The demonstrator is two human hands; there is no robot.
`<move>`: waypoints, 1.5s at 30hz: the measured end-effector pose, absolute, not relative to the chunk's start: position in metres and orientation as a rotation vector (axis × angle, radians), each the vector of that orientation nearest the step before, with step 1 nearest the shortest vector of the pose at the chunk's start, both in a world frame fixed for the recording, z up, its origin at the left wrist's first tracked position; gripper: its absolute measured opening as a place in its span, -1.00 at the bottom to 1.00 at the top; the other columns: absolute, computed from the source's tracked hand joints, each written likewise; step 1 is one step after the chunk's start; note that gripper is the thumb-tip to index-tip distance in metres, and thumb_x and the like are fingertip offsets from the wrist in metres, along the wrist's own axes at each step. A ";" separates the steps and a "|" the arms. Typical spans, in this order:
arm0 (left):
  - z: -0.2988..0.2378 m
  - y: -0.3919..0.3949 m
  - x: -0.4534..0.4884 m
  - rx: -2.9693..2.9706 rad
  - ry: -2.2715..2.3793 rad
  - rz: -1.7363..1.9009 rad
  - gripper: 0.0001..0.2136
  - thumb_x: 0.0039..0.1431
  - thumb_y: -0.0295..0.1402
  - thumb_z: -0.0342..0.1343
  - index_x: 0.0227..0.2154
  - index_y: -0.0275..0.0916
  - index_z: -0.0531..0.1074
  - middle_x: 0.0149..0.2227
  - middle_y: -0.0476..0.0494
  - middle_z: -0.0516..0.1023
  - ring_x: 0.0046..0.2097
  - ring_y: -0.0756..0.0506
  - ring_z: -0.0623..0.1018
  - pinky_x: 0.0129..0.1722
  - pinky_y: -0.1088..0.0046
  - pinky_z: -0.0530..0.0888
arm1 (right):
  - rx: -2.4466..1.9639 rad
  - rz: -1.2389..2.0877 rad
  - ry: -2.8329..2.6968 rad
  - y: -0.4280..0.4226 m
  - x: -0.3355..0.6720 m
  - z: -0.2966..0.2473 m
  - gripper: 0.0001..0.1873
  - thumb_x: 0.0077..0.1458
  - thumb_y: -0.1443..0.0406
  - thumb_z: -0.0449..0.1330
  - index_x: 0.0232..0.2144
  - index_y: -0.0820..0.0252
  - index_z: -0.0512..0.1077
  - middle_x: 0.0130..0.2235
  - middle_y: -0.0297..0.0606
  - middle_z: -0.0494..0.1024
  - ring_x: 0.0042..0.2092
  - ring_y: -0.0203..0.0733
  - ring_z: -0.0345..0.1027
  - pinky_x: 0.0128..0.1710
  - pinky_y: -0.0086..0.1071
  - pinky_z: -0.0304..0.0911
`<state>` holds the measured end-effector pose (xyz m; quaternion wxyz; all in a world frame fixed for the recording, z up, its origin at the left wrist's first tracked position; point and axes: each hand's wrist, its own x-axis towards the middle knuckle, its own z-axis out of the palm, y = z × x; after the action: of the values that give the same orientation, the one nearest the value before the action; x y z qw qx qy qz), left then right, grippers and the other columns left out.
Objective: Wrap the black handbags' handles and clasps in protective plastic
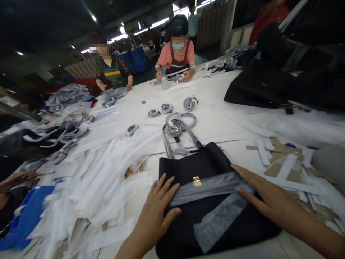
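A black handbag lies on the table before me, its wrapped handles pointing away. Across its front runs a band of translucent plastic film, with a loose end hanging diagonally down. A small gold clasp shows at the band's upper edge. My left hand rests on the bag's left side, fingers spread and touching the film. On the right edge lies my right hand, its fingers stretched out and thumb apart over the film; the other fingertips are partly hidden.
Coiled, wrapped straps lie beyond the bag. White paper strips heap on the left, with more strips and cardboard on the right. Black bags stand at the back right. Two co-workers work across the table; another person's hand shows far left.
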<state>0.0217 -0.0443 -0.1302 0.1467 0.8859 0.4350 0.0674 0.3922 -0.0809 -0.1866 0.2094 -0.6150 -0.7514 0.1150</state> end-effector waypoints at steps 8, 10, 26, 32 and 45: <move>-0.164 -0.102 0.023 2.732 1.396 0.321 -0.46 0.31 -0.31 0.01 0.32 -0.08 0.10 0.34 -0.12 0.19 0.38 -0.29 0.08 0.29 -0.11 0.20 | -1.786 0.216 -2.077 -0.139 0.384 -0.191 -0.34 0.31 0.04 -0.03 0.38 -0.10 -0.10 0.35 -0.29 0.14 0.28 -0.01 0.18 0.22 -0.10 0.25; -0.155 -0.109 0.032 2.765 1.415 0.379 -0.44 0.29 -0.26 0.04 0.32 -0.09 0.10 0.33 -0.17 0.21 0.36 -0.32 0.15 0.31 -0.16 0.10 | -1.745 0.137 -2.058 -0.149 0.385 -0.184 -0.32 0.29 0.04 0.02 0.37 -0.04 -0.03 0.36 -0.24 0.11 0.32 0.06 0.08 0.28 0.00 0.12; -0.144 -0.099 0.095 2.820 1.109 0.302 -0.45 0.32 -0.17 0.02 0.32 -0.12 0.09 0.36 -0.18 0.15 0.37 -0.30 0.14 0.28 -0.15 0.17 | -1.299 0.340 -2.244 -0.155 0.332 -0.176 -0.55 0.26 0.15 0.14 0.16 0.11 0.39 0.15 -0.10 0.46 0.17 0.05 0.34 0.20 -0.02 0.26; -0.162 -0.111 0.092 2.881 1.193 0.336 -0.41 0.30 -0.08 0.01 0.33 -0.03 0.04 0.40 -0.13 0.03 0.39 -0.32 0.06 0.30 -0.19 0.10 | -1.703 0.221 -1.829 -0.098 0.364 -0.154 -0.49 0.29 0.10 0.02 0.15 0.26 0.36 0.12 0.02 0.46 0.18 0.09 0.30 0.24 -0.02 0.15; -0.178 -0.126 0.079 2.777 1.410 0.387 -0.44 0.31 -0.12 0.01 0.33 -0.02 0.07 0.38 -0.10 0.07 0.36 -0.30 0.15 0.29 -0.14 0.16 | -2.060 0.731 -1.692 -0.067 0.382 -0.194 -0.42 0.19 -0.02 0.06 0.15 0.13 0.32 -0.04 -0.07 0.56 -0.08 0.02 0.50 -0.09 -0.19 0.36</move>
<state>0.0786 -0.1261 -0.1782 0.0015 0.8848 0.4494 0.1232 0.3824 -0.0672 -0.1944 0.1876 -0.7321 -0.6012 0.2597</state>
